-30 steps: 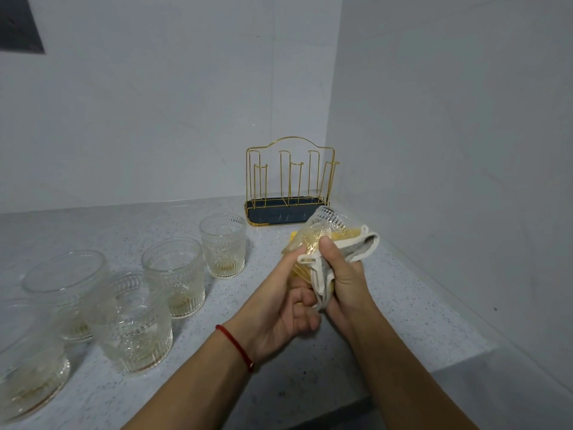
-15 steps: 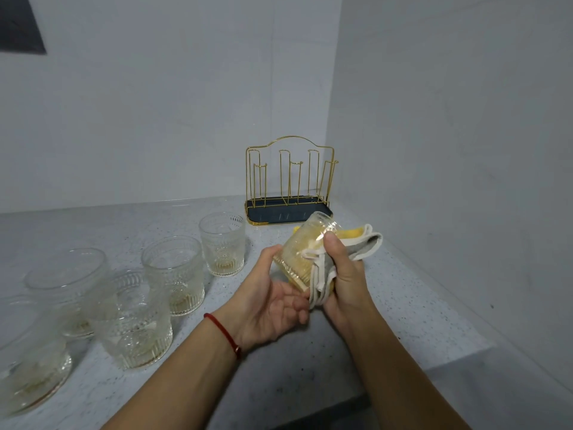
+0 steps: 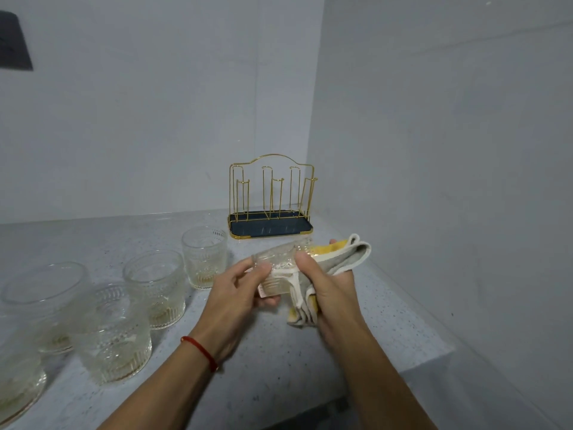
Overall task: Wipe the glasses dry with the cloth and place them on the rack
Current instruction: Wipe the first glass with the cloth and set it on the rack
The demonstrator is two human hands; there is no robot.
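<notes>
A ribbed clear glass (image 3: 276,268) lies on its side between my hands, above the counter. My left hand (image 3: 238,293) grips its base end with thumb and fingers. My right hand (image 3: 325,290) holds a grey and yellow cloth (image 3: 344,252) wrapped around the glass's far end, thumb pressing on top. The gold wire rack (image 3: 270,197) with a dark blue tray stands behind, in the corner, with no glasses on its prongs. Several more ribbed glasses stand upright at the left, the nearest to the rack being one small glass (image 3: 204,257).
The speckled grey counter (image 3: 263,383) ends at a front edge on the lower right. White walls meet in a corner right behind the rack. A glass (image 3: 154,287) and another (image 3: 111,333) crowd the left side. A dark panel (image 3: 14,41) hangs on the left wall.
The glass has turned in my hands from tilted upright to lying nearly flat. My left hand shifted from under the base to gripping its end; the cloth moved with the right hand.
</notes>
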